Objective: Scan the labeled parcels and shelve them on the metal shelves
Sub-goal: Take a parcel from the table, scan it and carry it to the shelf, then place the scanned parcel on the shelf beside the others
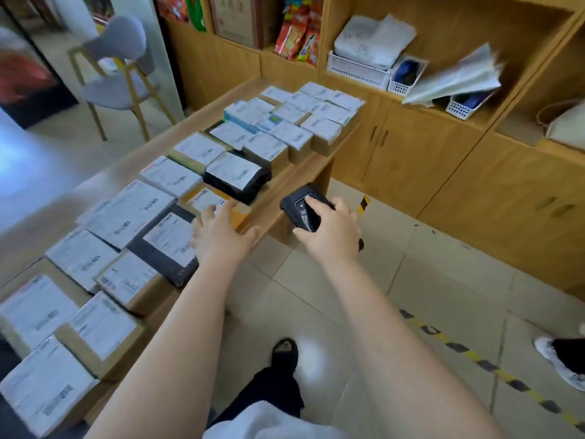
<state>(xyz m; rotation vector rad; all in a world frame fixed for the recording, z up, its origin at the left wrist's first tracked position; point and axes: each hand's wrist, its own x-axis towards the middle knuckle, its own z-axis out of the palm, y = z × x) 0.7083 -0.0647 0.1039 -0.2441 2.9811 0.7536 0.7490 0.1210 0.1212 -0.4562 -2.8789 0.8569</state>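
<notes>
The right hand (pixel 329 229) grips the black scanner (pixel 302 209), thumb on top ready to trigger, while the left hand (pixel 221 231), fingers spread, reaches toward the orange parcel (pixel 218 202) at its twelve o'clock on the wooden table (pixel 281 182), labels facing up for scanning.

Right hand (pixel 329 228) grips black scanner (pixel 303 210), thumb on top, just off the wooden table (pixel 281 185) edge. Left hand (pixel 221 228) fingers spread, over the orange parcel (pixel 205 201) at table's near edge. Labeled parcels (pixel 126 213) cover the table in rows.
</notes>
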